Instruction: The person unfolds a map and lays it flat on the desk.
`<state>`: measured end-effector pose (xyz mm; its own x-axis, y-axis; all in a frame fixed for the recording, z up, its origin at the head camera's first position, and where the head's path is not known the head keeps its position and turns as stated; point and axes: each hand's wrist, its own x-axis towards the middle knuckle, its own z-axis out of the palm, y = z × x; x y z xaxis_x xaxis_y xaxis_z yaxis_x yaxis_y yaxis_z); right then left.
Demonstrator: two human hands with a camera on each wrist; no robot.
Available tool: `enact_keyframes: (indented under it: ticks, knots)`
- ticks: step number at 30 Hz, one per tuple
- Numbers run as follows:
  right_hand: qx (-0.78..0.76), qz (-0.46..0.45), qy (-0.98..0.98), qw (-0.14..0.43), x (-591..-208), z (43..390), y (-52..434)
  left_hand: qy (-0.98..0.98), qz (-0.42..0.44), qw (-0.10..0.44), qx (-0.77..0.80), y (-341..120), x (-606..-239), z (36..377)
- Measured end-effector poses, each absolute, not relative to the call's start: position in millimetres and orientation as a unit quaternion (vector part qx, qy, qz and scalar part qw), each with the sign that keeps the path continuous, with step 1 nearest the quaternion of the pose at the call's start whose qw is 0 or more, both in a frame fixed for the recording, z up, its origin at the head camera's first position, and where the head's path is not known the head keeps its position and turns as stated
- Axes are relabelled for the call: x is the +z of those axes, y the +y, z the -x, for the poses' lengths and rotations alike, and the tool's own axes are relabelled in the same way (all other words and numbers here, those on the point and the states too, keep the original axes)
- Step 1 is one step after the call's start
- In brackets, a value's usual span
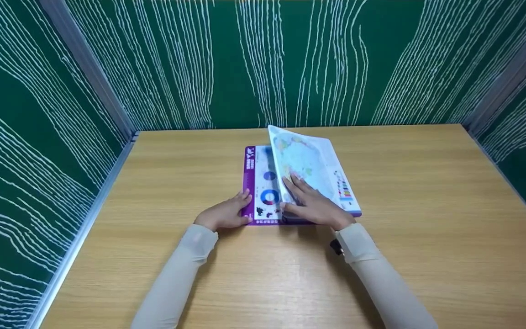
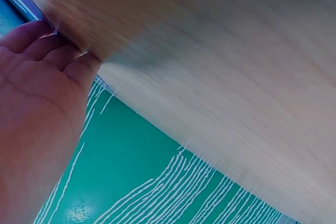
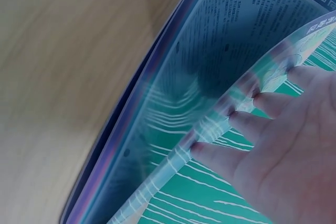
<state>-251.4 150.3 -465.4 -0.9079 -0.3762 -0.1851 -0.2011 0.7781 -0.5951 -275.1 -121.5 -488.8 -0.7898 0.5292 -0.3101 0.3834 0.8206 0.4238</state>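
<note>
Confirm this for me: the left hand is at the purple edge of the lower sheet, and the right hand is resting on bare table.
Not quite, the right hand's place is wrong: the head view shows the right hand against the raised map sheet. The left hand is indeed at the purple edge of the lower sheet.

A pale wood-grain surface (image 1: pixel 427 205) spreads under the fingers (image 1: pixel 303 183) and well out to either side of them. Beyond the fingers stands a green back wall (image 1: pixel 224 59) with wavy white lines, meeting similar side walls (image 1: pixel 16 137) well left and right at grey corner posts (image 1: pixel 90 68). A pale metal strip (image 1: pixel 81 233) edges the surface, left of the fingers.
</note>
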Motion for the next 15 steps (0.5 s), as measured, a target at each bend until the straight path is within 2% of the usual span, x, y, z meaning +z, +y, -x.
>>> enact_keyframes:
  ticks: [15]
  knots:
    - [-0.314, 0.145, 0.927, 0.145, -463.8, 250.0, 163.2, 0.931, -0.243, 0.211, 0.176, -121.4, -486.5, 271.6]
